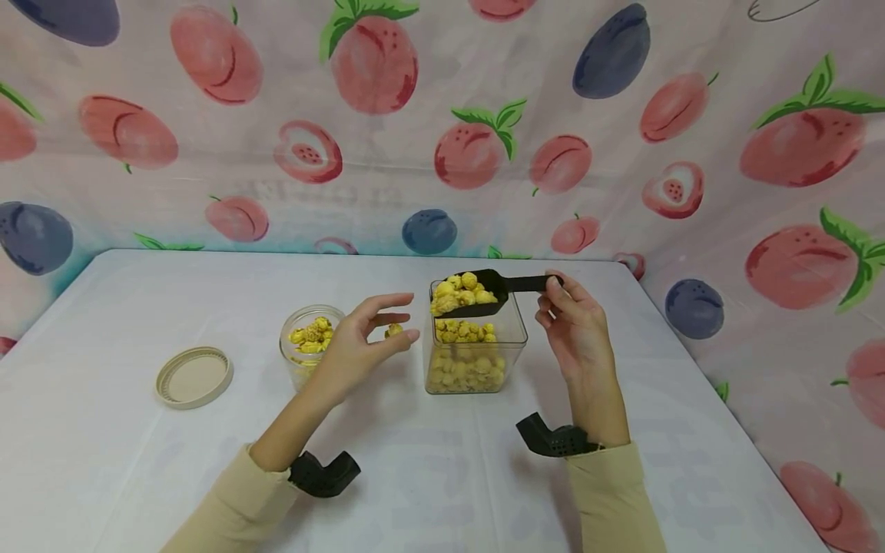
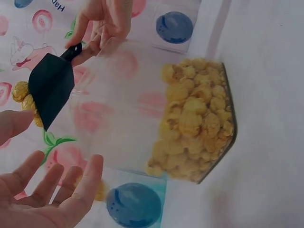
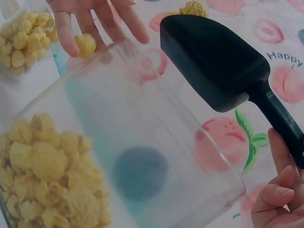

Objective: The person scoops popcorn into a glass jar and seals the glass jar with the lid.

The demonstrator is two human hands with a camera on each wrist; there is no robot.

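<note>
My right hand (image 1: 574,315) pinches the handle of a black scoop (image 1: 528,284). Yellow popcorn (image 1: 459,294) is heaped in the scoop, which is held level over the clear square container (image 1: 512,349). That container is partly filled with popcorn (image 3: 52,175). To its left is my left hand (image 1: 359,338), with fingers and thumb spread apart. A single popcorn piece (image 1: 393,330) shows between the thumb and fingers in the head view and close by the fingers in the right wrist view; I cannot tell whether the hand holds it.
Behind the left hand stands a round clear jar (image 1: 285,338) with popcorn in it, partly hidden by the wrist. A beige lid (image 1: 194,377) lies on the white table (image 1: 104,438) at the left. A fruit-print cloth (image 1: 387,153) hangs behind the table.
</note>
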